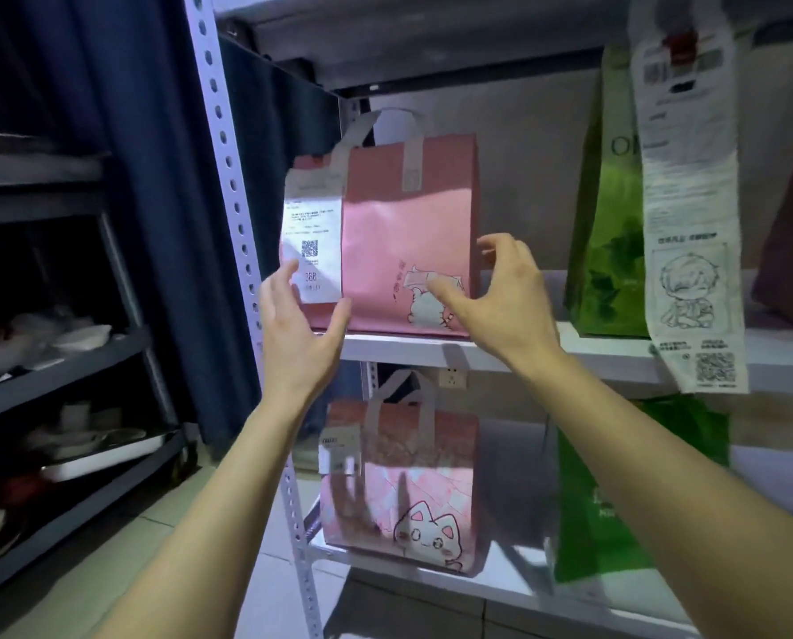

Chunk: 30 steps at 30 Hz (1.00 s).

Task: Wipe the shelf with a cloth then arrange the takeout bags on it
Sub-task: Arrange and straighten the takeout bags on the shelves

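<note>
A pink takeout bag [399, 232] with grey handles and a white receipt stands upright on the white shelf board [606, 350], at its left end. My left hand [295, 329] is spread open at the bag's lower left corner, fingers by the receipt. My right hand [500, 292] is open at the bag's lower right, fingers relaxed, close to its front and side. I cannot tell whether either hand touches the bag. A green bag [611, 251] stands further right on the same board, with a long receipt [689, 214] hanging in front of it. No cloth is in view.
On the board below stand a second pink bag with a cat print [403, 491] and another green bag [588, 514]. A perforated white upright [233, 186] frames the shelf's left side. A dark rack with dishes [62, 352] and a blue curtain [154, 177] are at left.
</note>
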Available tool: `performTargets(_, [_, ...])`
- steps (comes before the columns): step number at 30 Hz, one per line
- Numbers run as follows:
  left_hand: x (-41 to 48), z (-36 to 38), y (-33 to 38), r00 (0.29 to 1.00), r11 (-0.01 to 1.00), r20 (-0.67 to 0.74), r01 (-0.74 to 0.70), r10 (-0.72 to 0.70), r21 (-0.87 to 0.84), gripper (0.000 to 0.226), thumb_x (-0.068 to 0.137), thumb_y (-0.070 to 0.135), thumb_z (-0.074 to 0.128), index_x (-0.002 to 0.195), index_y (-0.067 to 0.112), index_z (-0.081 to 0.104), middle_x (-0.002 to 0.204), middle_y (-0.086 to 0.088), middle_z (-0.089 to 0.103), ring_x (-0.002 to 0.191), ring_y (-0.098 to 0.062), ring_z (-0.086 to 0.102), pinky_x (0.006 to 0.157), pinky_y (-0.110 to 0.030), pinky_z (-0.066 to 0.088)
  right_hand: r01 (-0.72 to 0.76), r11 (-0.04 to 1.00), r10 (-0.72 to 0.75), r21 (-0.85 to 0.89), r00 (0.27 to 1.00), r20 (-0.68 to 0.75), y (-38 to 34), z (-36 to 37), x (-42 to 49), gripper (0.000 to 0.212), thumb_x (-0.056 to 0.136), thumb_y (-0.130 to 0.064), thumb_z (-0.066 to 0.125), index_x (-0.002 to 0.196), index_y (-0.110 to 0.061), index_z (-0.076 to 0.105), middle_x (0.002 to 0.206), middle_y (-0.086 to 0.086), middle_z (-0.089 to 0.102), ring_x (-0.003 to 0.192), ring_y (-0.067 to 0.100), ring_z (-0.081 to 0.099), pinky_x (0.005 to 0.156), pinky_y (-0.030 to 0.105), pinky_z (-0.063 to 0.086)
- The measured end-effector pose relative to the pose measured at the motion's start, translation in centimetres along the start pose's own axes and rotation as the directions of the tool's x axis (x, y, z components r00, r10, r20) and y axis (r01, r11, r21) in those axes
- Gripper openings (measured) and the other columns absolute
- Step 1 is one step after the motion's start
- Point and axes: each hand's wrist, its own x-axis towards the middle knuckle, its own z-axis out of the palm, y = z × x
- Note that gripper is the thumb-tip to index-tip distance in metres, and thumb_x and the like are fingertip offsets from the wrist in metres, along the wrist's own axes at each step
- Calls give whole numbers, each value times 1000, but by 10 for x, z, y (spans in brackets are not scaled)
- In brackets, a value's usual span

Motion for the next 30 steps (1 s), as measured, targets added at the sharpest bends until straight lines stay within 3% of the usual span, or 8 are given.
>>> performTargets(5, [41, 9, -1, 989, 992, 75, 125, -124, -12, 102, 99, 51, 70, 172, 22, 5, 176, 2, 10, 161, -20, 24, 123, -39, 28, -154, 986, 160, -62, 981, 111, -4, 13, 25, 73, 80, -73, 73, 129, -22, 56, 124, -2, 62, 109, 19, 62, 91, 45, 61])
performTargets(8, [61, 12, -2, 966, 975, 154, 217, -208, -43, 107, 91, 46, 78, 170, 20, 10, 168, -9, 30, 148, -28, 40, 120, -50, 42, -174, 981, 186, -89, 970, 157, -8, 14, 30, 52, 86, -65, 72, 116, -24, 59, 113, -4, 66, 99, 18, 65, 83, 42, 60])
performTargets(13, [69, 45, 2, 926, 988, 346, 149, -150, 29, 125, 83, 40, 91, 169, 16, 3, 165, -16, 30, 140, -31, 45, 108, -41, 44, -337, 917, 367, -215, 923, 116, 4, 3, 53, 35, 97, -37, 70, 113, -7, 61, 109, 7, 68, 96, 29, 68, 74, 37, 57])
performTargets(16, [72, 74, 7, 899, 984, 399, 162, -180, 79, 107, 85, 37, 87, 156, 5, 13, 149, -25, 38, 127, -47, 52, 102, -57, 54, -413, 857, 467, -309, 875, 124, 5, -7, 61, 23, 102, -25, 64, 111, -4, 59, 115, 15, 71, 95, 31, 67, 79, 40, 59])
performTargets(21, [64, 100, 11, 922, 978, 329, 177, -204, 109, 109, 89, 40, 84, 160, 6, 8, 151, -28, 34, 133, -54, 45, 110, -65, 45, -384, 835, 450, -394, 889, 87, -6, -24, 28, 49, 101, -37, 64, 139, -8, 51, 122, 10, 70, 103, 28, 71, 82, 40, 61])
performTargets(24, [52, 99, 27, 996, 994, 82, 32, -40, 103, 107, 86, 32, 81, 165, 7, 14, 159, -23, 30, 148, -45, 33, 126, -57, 27, -256, 920, 260, -297, 965, -26, -6, -51, -8, 22, 99, -36, 64, 116, -22, 68, 100, -11, 73, 89, 7, 70, 80, 36, 64])
performTargets(26, [40, 102, 53, 983, 985, -64, -171, 170, -20, 83, 91, 29, 71, 161, 12, 31, 153, -14, 41, 142, -36, 41, 124, -50, 30, -213, 943, 202, -257, 977, -71, -7, -74, -24, 9, 99, -34, 63, 102, -29, 71, 86, -19, 70, 80, -1, 67, 74, 27, 63])
performTargets(30, [9, 131, 119, 909, 860, -4, -396, 417, -321, 36, 99, 23, 61, 133, 13, 57, 119, -4, 59, 108, -22, 56, 96, -48, 53, -238, 935, 196, -264, 964, -177, 7, -123, -40, 10, 98, -33, 62, 93, -32, 70, 81, -18, 70, 76, -1, 67, 68, 25, 60])
